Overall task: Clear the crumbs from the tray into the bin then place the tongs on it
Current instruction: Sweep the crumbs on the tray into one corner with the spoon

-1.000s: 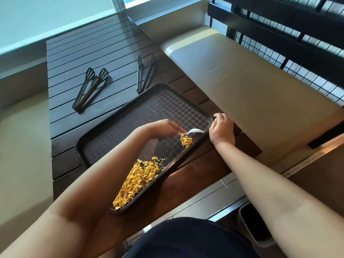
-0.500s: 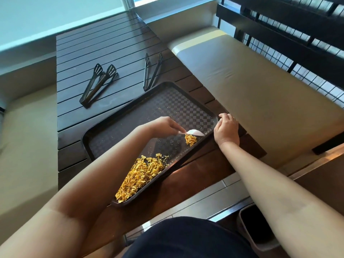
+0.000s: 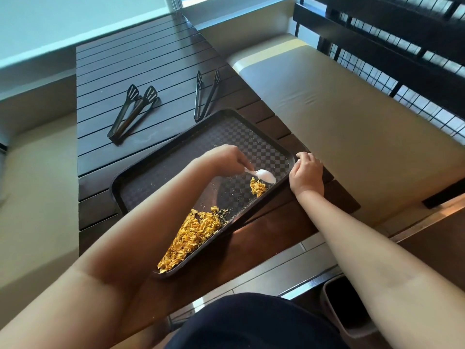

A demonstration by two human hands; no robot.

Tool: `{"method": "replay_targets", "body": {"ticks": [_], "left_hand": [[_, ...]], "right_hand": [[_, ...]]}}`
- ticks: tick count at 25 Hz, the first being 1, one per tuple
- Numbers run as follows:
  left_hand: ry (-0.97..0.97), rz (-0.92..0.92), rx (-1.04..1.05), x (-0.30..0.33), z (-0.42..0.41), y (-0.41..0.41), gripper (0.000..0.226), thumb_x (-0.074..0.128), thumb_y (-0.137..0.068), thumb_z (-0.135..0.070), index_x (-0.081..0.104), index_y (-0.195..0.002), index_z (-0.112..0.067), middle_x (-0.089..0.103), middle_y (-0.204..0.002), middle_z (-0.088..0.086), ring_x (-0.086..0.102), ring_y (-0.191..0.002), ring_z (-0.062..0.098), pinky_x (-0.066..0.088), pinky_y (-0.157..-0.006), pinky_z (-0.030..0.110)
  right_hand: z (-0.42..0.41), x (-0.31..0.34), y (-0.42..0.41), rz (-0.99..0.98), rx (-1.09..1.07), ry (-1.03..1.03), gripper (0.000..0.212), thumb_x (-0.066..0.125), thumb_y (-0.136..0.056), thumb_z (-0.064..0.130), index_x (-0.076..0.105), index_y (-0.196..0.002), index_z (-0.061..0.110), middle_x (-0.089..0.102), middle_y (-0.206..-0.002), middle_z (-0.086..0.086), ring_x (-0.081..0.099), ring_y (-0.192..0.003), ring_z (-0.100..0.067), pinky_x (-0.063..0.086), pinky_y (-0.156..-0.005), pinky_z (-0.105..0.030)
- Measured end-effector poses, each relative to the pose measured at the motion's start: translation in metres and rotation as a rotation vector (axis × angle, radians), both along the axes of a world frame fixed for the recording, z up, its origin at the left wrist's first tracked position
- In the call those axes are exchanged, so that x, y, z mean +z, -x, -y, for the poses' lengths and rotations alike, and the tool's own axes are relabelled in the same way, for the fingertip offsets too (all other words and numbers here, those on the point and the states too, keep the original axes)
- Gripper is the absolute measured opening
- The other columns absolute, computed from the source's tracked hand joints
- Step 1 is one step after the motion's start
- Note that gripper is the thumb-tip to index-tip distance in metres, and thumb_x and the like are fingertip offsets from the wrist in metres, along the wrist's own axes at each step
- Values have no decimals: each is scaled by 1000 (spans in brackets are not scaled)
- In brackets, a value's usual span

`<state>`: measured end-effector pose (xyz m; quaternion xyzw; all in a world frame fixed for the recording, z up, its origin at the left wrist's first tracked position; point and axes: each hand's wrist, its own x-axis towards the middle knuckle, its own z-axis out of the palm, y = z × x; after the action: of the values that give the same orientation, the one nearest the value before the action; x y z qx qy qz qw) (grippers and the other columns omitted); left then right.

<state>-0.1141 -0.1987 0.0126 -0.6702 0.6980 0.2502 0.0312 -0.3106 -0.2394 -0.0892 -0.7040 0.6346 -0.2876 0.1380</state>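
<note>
A dark slatted table (image 3: 141,71) stands between two beige cushioned benches (image 3: 339,117), with a black metal grille behind the right-hand bench. A black tray (image 3: 176,159) with a chequered liner lies askew on the near part of the table, one corner projecting past the table's front edge. The main heap of yellow crumbs (image 3: 193,238) is gathered in that near corner; a smaller clump (image 3: 258,187) sits by the tray's right rim. The left hand (image 3: 224,158) reaches across the tray, fingers curled round the handle of a white plastic spoon (image 3: 263,175), whose bowl rests just above the smaller clump. The right hand (image 3: 305,173) grips the tray's right corner, fingers curled over the rim. Two pairs of black tongs lie on the table beyond the tray: the wide-bladed tongs (image 3: 133,112) to the left, well apart from it, and the slim tongs (image 3: 206,94) with their hinge end just at the tray's far rim. A grey bin (image 3: 334,321) stands on the floor at lower right, below the table's front edge, partly hidden by the right forearm.
</note>
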Motion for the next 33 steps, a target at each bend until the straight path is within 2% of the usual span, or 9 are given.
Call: {"method": "replay_targets", "body": {"ticks": [2,6,8,12,16,20,22,28,33], "left_hand": [[-38,9,-7,8,0,-13,30,53,-86,-13,71,-99,-34,60,-71,-22,47,-52,-1,38,-51,14],[13,-178,185,1,-9,-30,31,47,-91,-13,66,-108,-31,60,-95,-11,52,-65,2,41,-66,19],[-44,-216,210,-9,-20,-32,32,45,-93,-13,63,-112,-30,58,-106,-8,52,-62,1,43,-58,19],[-232,-304,225,-19,-42,-38,37,45,-91,-6,62,-106,-35,58,-99,-8,48,-46,-6,47,-51,18],[-233,-286,175,-14,-43,-47,38,45,-91,-7,63,-103,-38,62,-113,-4,51,-78,-3,42,-82,26],[-105,-323,223,-17,-31,-28,33,46,-92,-12,66,-105,-35,62,-110,-4,52,-79,13,42,-69,25],[-125,-293,191,-22,-30,-18,33,48,-91,-12,67,-107,-34,61,-109,-8,56,-88,13,46,-76,28],[-199,-91,65,-5,-37,-43,32,51,-87,-12,70,-101,-33,65,-93,-15,58,-81,3,45,-73,22],[-99,-166,153,7,-33,-44,32,50,-89,-14,68,-102,-37,61,-75,-21,45,-50,-5,37,-52,16]], "right_hand": [[0,-1,0,-1,2,0,29,41,-89,3,58,-112,-1,59,-113,-22,51,-106,-37,30,-96,-38],[0,0,1,-3,6,-1,30,40,-90,3,58,-113,-1,59,-114,-22,51,-107,-37,31,-97,-38],[1,0,0,-4,8,0,30,40,-90,3,58,-113,-1,59,-114,-21,50,-107,-37,31,-98,-39],[1,0,0,4,1,2,30,39,-89,3,58,-113,-1,58,-114,-22,50,-107,-37,32,-98,-40],[0,-1,0,8,-1,14,30,39,-90,3,58,-112,-1,59,-114,-22,51,-106,-37,33,-98,-41],[-1,1,0,9,-2,15,30,39,-89,2,59,-112,-2,59,-114,-23,51,-106,-38,32,-97,-39],[-1,1,-1,8,-4,18,30,40,-89,2,59,-112,-2,59,-114,-24,51,-106,-38,31,-96,-39],[0,1,0,19,-6,9,30,40,-89,2,59,-112,-2,58,-113,-24,51,-105,-39,33,-96,-40],[0,1,-1,16,-7,-1,30,40,-89,2,58,-113,-2,58,-113,-24,51,-104,-39,33,-97,-40]]}}
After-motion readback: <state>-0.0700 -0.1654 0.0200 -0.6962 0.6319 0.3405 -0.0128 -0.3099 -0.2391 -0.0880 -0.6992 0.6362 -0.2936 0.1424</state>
